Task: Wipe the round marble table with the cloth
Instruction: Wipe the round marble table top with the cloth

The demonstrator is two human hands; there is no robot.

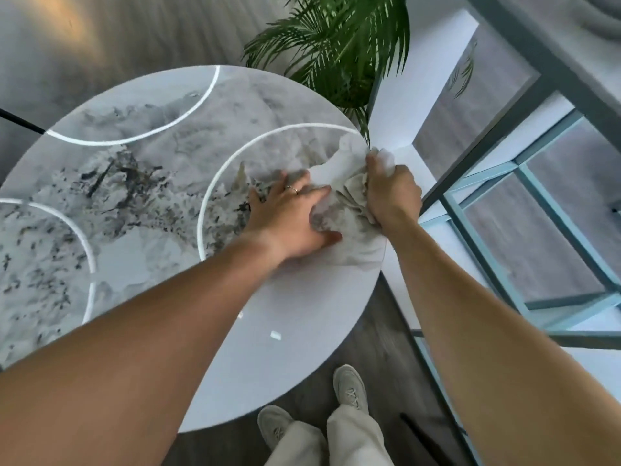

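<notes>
The round marble table [141,203] fills the left and middle of the head view, white with grey and black veining and bright ring reflections. A crumpled whitish cloth [349,227] with dirty patches lies at the table's right edge. My left hand [292,216], wearing a ring, presses flat on the cloth's left part with fingers spread. My right hand [391,193] is closed in a fist around the bunched right part of the cloth, right at the rim of the table.
A green palm plant [336,52] stands just behind the table's far right edge. To the right runs a white ledge with a teal-framed glass window [524,210]. My shoes and light trousers [349,422] stand on dark wood floor near the table's near edge.
</notes>
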